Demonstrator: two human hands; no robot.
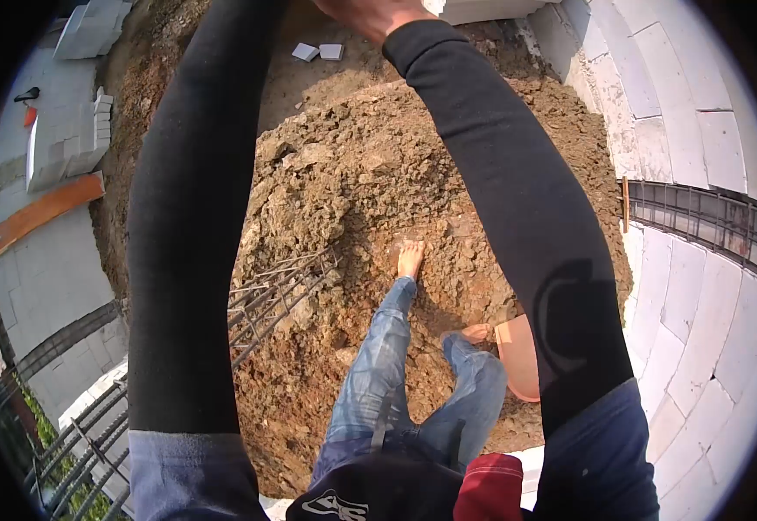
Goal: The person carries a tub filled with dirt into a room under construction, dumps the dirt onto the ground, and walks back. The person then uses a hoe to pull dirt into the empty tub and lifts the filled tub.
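Observation:
Both my arms, in black sleeves, reach up past the top edge of the head view. Of my right hand (pixel 368 12) only the wrist and lower part show; its fingers are cut off, so I cannot see what it holds. My left hand is out of frame, and only the left sleeve (pixel 192 182) shows. Beneath the arms lies a mound of loose brown soil (pixel 352 169). My bare left foot (pixel 411 259) and right foot (pixel 476 333) stand on it.
Pale block walls run along the right (pixel 682 321) and left (pixel 49 269). Steel rebar cages (pixel 279 300) jut out at left, and another cage (pixel 700 213) sits in the right wall. An orange-brown curved piece (pixel 519 360) lies by my right foot. Two white blocks (pixel 318 52) lie ahead.

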